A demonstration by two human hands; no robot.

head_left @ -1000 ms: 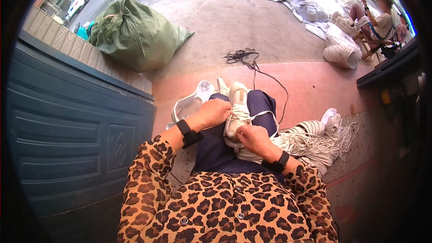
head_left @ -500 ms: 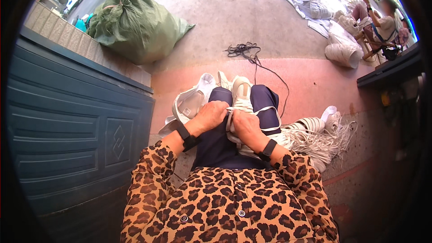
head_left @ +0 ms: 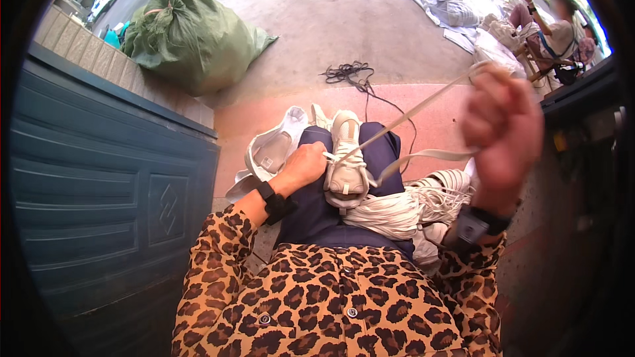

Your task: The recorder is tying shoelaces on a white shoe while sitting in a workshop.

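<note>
A beige-white sneaker (head_left: pixel 346 182) rests between my thighs, its toe pointing away from me and laces threaded across its front. My left hand (head_left: pixel 305 165) is closed at the sneaker's left side, pinching a short bit of white lace. Up to the right, my right hand (head_left: pixel 497 116) is a fist, smeared by motion, gripping a flat pale shoelace (head_left: pixel 410 114) that runs taut from the sneaker. A slacker stretch of lace loops lower, toward the same hand. Beside my right thigh lies a thick bundle of off-white laces (head_left: pixel 387 217).
More pale shoes (head_left: pixel 272 152) sit left of my knees. Ahead are a tangled black cord (head_left: pixel 350 74) and a bulging green sack (head_left: pixel 192 39). A dark blue panelled door (head_left: pixel 86 185) stands at left. Far right, a seated person (head_left: pixel 559 36) is near white cloth heaps (head_left: pixel 443 3).
My right hand has swung from the sneaker up and to the right, drawing the lace out long. My left hand stays beside the sneaker, which now shows more fully.
</note>
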